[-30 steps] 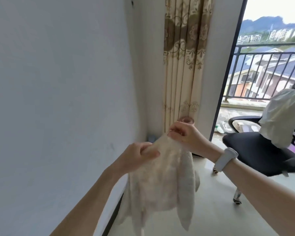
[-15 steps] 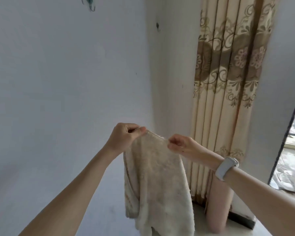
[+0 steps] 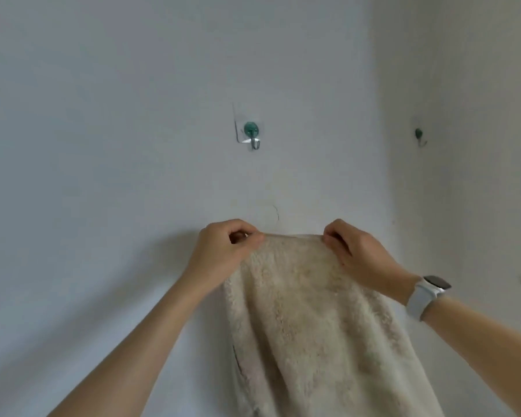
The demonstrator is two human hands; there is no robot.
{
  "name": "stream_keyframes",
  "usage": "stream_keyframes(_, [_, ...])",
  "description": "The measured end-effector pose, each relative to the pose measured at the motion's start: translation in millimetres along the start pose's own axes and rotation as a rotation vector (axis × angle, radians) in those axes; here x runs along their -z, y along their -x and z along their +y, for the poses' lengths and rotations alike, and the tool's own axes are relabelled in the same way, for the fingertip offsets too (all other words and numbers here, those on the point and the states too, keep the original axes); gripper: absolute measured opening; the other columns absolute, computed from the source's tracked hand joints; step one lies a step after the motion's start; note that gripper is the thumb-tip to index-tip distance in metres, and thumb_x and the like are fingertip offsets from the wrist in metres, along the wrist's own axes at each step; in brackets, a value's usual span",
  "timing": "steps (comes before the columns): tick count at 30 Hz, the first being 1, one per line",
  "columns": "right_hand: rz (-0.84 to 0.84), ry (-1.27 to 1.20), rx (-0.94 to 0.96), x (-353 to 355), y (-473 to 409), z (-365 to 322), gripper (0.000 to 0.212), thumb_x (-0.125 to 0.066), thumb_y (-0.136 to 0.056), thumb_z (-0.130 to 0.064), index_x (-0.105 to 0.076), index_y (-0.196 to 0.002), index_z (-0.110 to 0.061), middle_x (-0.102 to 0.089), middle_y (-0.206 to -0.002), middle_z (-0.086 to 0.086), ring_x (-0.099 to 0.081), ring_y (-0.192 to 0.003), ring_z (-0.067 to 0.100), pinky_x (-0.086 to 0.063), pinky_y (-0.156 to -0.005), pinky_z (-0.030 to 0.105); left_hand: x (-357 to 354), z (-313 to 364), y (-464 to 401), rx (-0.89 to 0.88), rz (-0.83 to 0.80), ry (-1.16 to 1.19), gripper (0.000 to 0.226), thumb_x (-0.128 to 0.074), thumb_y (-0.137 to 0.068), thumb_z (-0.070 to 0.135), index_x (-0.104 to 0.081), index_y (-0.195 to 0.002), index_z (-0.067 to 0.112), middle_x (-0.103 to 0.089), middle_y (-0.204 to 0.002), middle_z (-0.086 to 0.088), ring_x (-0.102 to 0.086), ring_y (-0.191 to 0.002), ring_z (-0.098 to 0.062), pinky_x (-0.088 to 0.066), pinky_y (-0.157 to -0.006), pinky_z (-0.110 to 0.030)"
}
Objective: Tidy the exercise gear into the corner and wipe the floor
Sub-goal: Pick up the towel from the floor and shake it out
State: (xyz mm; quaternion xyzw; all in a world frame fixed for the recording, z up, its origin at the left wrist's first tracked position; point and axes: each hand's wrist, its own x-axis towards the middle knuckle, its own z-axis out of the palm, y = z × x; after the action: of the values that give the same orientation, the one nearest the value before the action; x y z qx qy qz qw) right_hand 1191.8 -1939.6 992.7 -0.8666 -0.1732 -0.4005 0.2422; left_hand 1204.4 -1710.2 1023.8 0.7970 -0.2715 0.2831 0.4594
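Note:
A cream, fluffy cloth [image 3: 310, 323] with faint dirty patches hangs in front of a white wall. My left hand [image 3: 226, 251] pinches its top edge at the left corner. My right hand [image 3: 358, 254], with a white watch on the wrist, pinches the same edge at the right corner. The top edge is stretched between both hands, and the rest drapes down out of the frame. A green adhesive wall hook [image 3: 251, 135] sits on the wall well above the cloth's top edge.
A second green hook [image 3: 419, 136] is fixed on the adjoining wall to the right, past the room corner. Bare white wall fills the rest of the view; the floor is out of sight.
The view has swung up and left from the curtain corner to the hooked wall. Both hands have raised the cloth and spread its top edge wider apart.

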Motion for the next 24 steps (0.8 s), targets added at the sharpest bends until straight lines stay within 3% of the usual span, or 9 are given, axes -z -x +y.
stream_keyframes(3, [0.157,0.007,0.108,0.0,-55.1,-8.3,0.016,-0.039,-0.097,-0.026,-0.050,-0.095,-0.014,-0.055,-0.084,-0.003,-0.052,-0.071,0.021,-0.043,-0.066,0.033,16.5,13.5,-39.6,-0.135,0.184,-0.149,0.010,-0.070,-0.080,0.020,-0.066,-0.070,0.019,-0.053,-0.057,0.006,-0.044,-0.049,-0.001,-0.034,-0.050,-0.009])
stream_keyframes(6, [0.284,-0.038,0.144,3.0,-107.5,-20.3,0.019,-0.041,-0.096,-0.028,-0.049,-0.098,-0.011,-0.055,-0.076,-0.001,-0.053,-0.068,0.024,-0.043,-0.064,0.037,32.0,28.0,-73.0,-0.207,0.373,-0.244,0.010,-0.068,-0.081,0.024,-0.065,-0.075,0.018,-0.051,-0.058,0.009,-0.046,-0.052,-0.004,-0.035,-0.054,-0.009])
stream_keyframes(11, [0.441,-0.129,0.099,8.2,-175.1,-40.3,0.022,-0.049,-0.093,-0.030,-0.048,-0.101,-0.009,-0.047,-0.067,-0.008,-0.046,-0.062,0.017,-0.037,-0.061,0.032,47.7,47.2,-117.0,-0.262,0.609,-0.542,0.011,-0.057,-0.088,0.024,-0.057,-0.090,0.013,-0.059,-0.078,0.002,-0.057,-0.079,-0.023,-0.042,-0.065,-0.030])
stream_keyframes(17, [0.460,-0.132,0.022,-6.3,-186.9,-48.6,0.019,-0.051,-0.091,-0.030,-0.051,-0.098,-0.012,-0.057,-0.081,-0.001,-0.055,-0.075,0.022,-0.046,-0.069,0.037,49.3,38.2,-129.1,-0.290,0.665,-0.763,0.016,-0.051,-0.092,0.025,-0.054,-0.090,0.010,-0.063,-0.093,-0.009,-0.060,-0.084,-0.034,-0.044,-0.064,-0.037])
stream_keyframes(24, [0.432,-0.128,0.042,-33.0,-137.9,-36.5,0.019,-0.041,-0.096,-0.027,-0.050,-0.104,-0.012,-0.055,-0.084,-0.003,-0.052,-0.071,0.020,-0.041,-0.065,0.032,20.1,8.4,-90.5,-0.345,0.675,-0.722,0.019,-0.057,-0.090,0.023,-0.055,-0.083,0.005,-0.061,-0.081,-0.012,-0.058,-0.059,-0.036,-0.038,-0.048,-0.032])
